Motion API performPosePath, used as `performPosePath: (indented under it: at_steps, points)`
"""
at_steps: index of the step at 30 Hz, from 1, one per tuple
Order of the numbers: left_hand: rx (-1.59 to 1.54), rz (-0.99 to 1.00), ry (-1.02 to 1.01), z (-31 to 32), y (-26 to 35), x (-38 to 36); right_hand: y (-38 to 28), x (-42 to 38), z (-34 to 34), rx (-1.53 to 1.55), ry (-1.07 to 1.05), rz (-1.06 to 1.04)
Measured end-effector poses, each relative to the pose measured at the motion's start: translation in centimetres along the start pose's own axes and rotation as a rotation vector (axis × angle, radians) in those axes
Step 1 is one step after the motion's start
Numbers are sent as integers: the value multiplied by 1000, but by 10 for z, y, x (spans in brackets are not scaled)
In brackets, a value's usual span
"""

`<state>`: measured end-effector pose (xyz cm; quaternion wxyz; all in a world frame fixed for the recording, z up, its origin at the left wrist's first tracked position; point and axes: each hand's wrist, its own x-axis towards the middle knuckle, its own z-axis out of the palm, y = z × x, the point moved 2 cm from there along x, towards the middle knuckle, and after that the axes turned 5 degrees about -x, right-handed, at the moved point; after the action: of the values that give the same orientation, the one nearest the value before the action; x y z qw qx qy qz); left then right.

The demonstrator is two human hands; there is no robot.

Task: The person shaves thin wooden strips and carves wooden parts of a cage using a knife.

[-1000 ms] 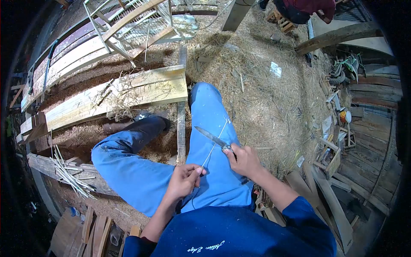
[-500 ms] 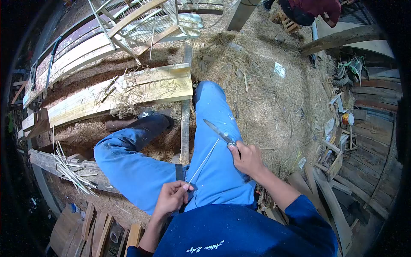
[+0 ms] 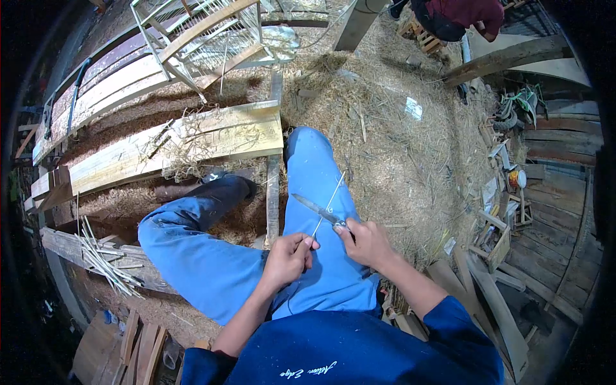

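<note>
Far left, a bundle of thin split sticks (image 3: pixel 106 260) lay on a rough beam (image 3: pixel 70 247). Above it, a long pale plank (image 3: pixel 167 151) ran across the sawdust, with dry shavings heaped on it. A white slatted frame (image 3: pixel 199 35) stood at the top.

The person sat with both legs in blue trousers (image 3: pixel 212 266); a dark boot (image 3: pixel 221 189) rested beside the plank.

Left hand (image 3: pixel 289 260) was curled closed, thumb and fingers pinching the near end of a thin sliver (image 3: pixel 328 204), just above the right thigh. The sliver ran up and away from that hand, crossing the knife blade (image 3: pixel 314 208). Right hand (image 3: pixel 367 244) was closed in a fist around the knife handle, blade pointing left and touching the sliver. The 2 hands sat near each other, not touching.

Right of the legs, straw (image 3: pixel 410 147) covered the floor. Far right, wood scraps (image 3: pixel 497 240) and a small tin (image 3: pixel 516 178) lay by the plank wall. Another person in red (image 3: pixel 462 13) crouched at the top edge.
</note>
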<state>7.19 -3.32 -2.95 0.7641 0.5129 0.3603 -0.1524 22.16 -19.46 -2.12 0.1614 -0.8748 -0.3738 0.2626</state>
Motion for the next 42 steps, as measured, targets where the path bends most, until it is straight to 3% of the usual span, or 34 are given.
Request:
performPosePath:
  at_steps: [13,24,28,32,39,42]
  points:
    - [-90,-169,45,-48,-29,-100,7,11,8,-39,68,42]
    - [-154,-33,32,12,9,18,-1,-1,0,41,12,-32]
    - [-122,-10,60,12,9,25,0,0,-1,15,-38,-10]
    - [-67,13,70,4,-2,3,3,2,3,22,23,28]
    - [-130,-81,60,-29,-16,-67,6,9,3,-6,-43,83]
    - [-111,-142,76,-43,-24,-91,9,11,8,-14,29,73]
